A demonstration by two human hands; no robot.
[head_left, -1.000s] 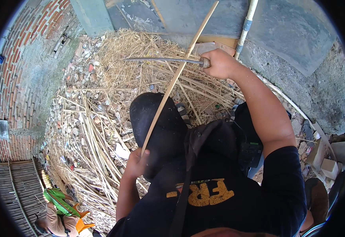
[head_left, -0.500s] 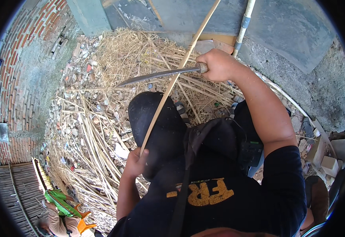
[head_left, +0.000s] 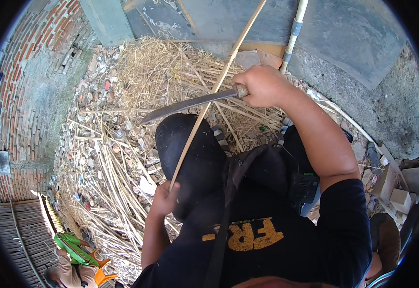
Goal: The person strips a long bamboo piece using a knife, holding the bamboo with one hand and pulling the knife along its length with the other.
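Head view, looking straight down on a slat-shaving job. Right hand (head_left: 262, 86) closed tight round the handle of a long knife (head_left: 190, 104), blade pointing off to the left with the tip dipped. Left hand (head_left: 163, 199) wrapped round the bottom end of a thin cane strip (head_left: 233, 53), fingers curled shut on it. Strip running up and away to the right, from the left hand, over a black knee pad (head_left: 195, 158), past the knife and out of the top of the picture. Blade crossing the strip just above the pad, touching it or a hair off; can't tell which from here.

Looks like mid-stroke on trimming the strip, going by the angle. Next bit probably calls for keeping the edge shallow against the cane and the left grip steady, with the fingers well below the blade's path. A slip towards the knee being the obvious risk, hence the pad, presumably.

Compared with a second ago: blade was level then and sitting higher, out over the heap of dry cane offcuts (head_left: 108, 158); now tilted tip-down and lower, nearer the pad. Left hand and strip pretty much where they were.
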